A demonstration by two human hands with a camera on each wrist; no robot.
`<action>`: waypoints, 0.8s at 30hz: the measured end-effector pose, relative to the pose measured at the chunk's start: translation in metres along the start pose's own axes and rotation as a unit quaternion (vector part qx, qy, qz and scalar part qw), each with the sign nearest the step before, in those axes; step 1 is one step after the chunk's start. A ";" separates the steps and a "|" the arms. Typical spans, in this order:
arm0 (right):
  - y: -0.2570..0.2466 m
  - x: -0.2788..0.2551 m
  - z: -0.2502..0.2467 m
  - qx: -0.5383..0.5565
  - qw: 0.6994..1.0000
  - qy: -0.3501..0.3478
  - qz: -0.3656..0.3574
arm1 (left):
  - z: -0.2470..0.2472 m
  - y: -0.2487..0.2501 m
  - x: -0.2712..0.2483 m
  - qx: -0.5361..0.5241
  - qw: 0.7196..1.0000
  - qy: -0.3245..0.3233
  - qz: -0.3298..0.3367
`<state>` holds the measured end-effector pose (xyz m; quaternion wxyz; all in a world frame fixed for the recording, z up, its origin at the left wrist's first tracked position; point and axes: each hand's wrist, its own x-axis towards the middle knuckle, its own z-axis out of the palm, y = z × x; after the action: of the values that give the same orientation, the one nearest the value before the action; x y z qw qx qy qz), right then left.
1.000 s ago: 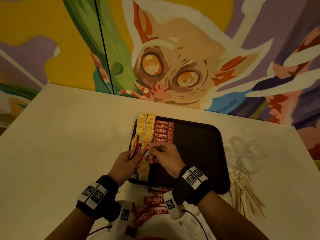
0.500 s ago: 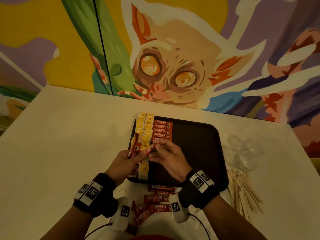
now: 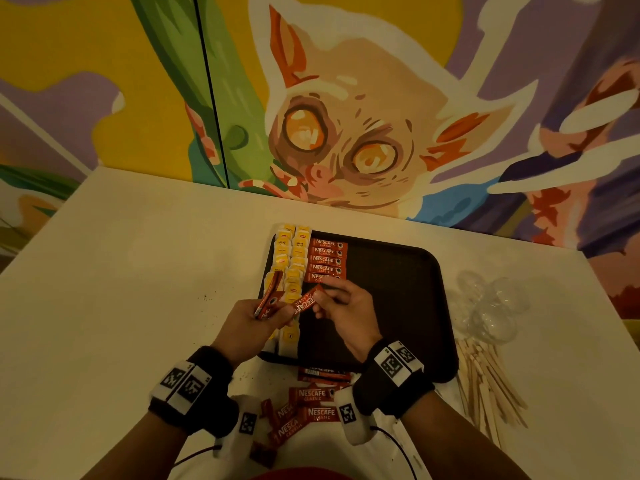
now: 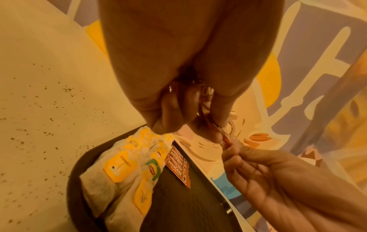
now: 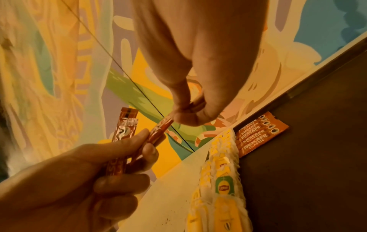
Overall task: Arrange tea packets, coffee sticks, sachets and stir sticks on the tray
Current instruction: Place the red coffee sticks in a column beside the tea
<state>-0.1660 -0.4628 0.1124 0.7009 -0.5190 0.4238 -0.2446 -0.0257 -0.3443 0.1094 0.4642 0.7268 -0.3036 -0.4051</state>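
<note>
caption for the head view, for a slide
Right hand pulls one coffee stick from the bundle in the left hand over the tray.

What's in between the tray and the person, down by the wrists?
In the head view, loose coffee sticks lie scattered on the table, between the tray and the person's wrists.

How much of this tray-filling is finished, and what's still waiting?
Done: two columns of tea packets and a row of five coffee sticks on the tray. In hand: the left hand holds a bundle; the right hand pulls one stick. Left: loose coffee sticks and stir sticks on the table.
</note>
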 end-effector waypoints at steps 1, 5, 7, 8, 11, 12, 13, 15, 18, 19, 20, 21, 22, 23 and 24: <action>-0.001 0.000 0.000 -0.009 1.000 0.002 -0.005 | 0.000 0.001 0.001 -0.001 1.000 -0.002 -0.006; -0.005 0.003 -0.003 -0.118 0.991 -0.036 -0.049 | 0.002 0.009 0.001 -0.026 0.999 0.006 -0.032; -0.008 0.003 -0.002 -0.189 0.975 -0.077 -0.083 | 0.003 0.013 0.003 -0.040 0.999 0.007 -0.026; -0.008 0.003 -0.001 -0.219 0.966 -0.096 -0.097 | 0.003 0.015 0.004 -0.043 0.999 0.001 -0.019; -0.008 0.005 0.001 -0.253 0.957 -0.108 -0.095 | 0.004 0.019 0.006 -0.065 0.998 -0.006 0.004; -0.008 0.006 0.001 -0.239 0.962 -0.105 -0.081 | 0.004 0.019 0.008 -0.077 0.997 -0.003 0.008; -0.008 0.005 0.001 -0.211 0.970 -0.105 -0.063 | 0.004 0.020 0.009 -0.088 0.996 0.006 0.009; -0.006 0.001 0.005 -0.133 0.985 -0.108 -0.011 | 0.004 0.020 0.011 -0.104 0.994 0.026 0.010; 0.003 -0.008 0.013 -0.088 0.989 -0.113 0.035 | 0.005 0.015 0.015 -0.121 0.990 0.066 0.013; 0.006 -0.010 0.016 -0.076 0.989 -0.116 0.041 | 0.005 0.013 0.016 -0.125 0.989 0.079 0.012; 0.008 -0.012 0.017 -0.059 0.990 -0.119 0.047 | 0.005 0.010 0.017 -0.127 0.988 0.089 0.011; 0.010 -0.012 0.018 -0.046 0.990 -0.120 0.051 | 0.006 0.008 0.018 -0.127 0.987 0.101 0.008; 0.010 -0.012 0.017 -0.041 0.991 -0.120 0.051 | 0.006 0.005 0.019 -0.128 0.985 0.111 0.004; 0.010 -0.011 0.016 -0.048 0.991 -0.118 0.047 | 0.006 0.004 0.019 -0.134 0.984 0.121 -0.006; 0.010 -0.010 0.013 -0.063 0.991 -0.116 0.039 | 0.006 0.002 0.020 -0.148 0.981 0.128 -0.019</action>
<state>-0.1607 -0.4448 0.1072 0.7201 -0.5700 0.3743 -0.1283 -0.0211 -0.3634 0.1038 0.5936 0.7017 -0.1645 -0.3581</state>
